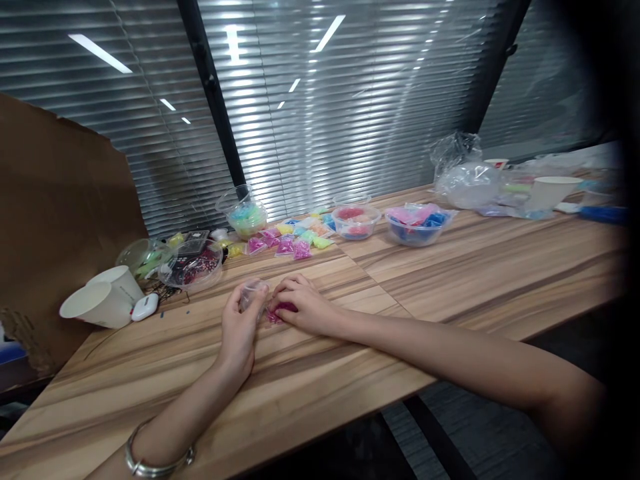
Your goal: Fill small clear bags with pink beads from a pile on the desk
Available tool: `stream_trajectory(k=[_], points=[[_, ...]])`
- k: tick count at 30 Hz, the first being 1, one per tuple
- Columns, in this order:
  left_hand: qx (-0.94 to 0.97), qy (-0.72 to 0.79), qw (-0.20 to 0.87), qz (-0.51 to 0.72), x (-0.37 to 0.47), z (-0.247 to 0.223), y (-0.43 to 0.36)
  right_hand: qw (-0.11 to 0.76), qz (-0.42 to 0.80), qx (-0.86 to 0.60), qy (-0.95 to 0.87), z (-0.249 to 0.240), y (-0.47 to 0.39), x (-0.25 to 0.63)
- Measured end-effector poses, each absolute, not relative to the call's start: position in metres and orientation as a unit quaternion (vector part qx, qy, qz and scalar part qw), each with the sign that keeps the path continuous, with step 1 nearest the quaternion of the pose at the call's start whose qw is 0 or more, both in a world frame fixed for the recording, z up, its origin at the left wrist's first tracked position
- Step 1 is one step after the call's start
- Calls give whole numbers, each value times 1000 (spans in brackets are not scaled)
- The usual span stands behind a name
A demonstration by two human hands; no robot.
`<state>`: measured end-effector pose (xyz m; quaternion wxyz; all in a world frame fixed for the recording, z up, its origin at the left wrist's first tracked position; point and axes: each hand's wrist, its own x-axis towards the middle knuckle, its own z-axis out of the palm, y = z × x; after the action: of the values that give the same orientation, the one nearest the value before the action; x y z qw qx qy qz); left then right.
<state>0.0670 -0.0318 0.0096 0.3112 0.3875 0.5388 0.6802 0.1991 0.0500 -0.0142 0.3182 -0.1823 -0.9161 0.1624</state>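
Observation:
My left hand point(241, 327) is closed around a small clear plastic cup point(251, 293), tipped on its side close to the wood-grain table top. Right beside it, my right hand point(303, 303) has its fingers curled over a small bag of magenta beads point(275, 316) on the table. Part of the bag is hidden under those fingers. The cup's mouth seems to face the bag, though whether the two touch I cannot tell. Behind my hands lie several similar bags, among them a magenta one point(302, 249) and a yellow-green one point(323, 242).
Clear bowls of coloured beads point(249, 220), red pieces point(356, 223) and blue-and-pink bags point(417, 227) line the back. On the left are a bowl of dark beads point(196, 267), paper cups point(93, 303), a white earbud case point(145, 307) and a cardboard box point(65, 200). Crumpled plastic point(465, 183) lies right.

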Motion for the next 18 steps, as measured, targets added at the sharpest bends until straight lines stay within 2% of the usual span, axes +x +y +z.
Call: stream_trajectory(k=[18], points=[[385, 562, 270, 680, 63, 6, -29, 315, 156, -183, -918, -12, 49, 200]])
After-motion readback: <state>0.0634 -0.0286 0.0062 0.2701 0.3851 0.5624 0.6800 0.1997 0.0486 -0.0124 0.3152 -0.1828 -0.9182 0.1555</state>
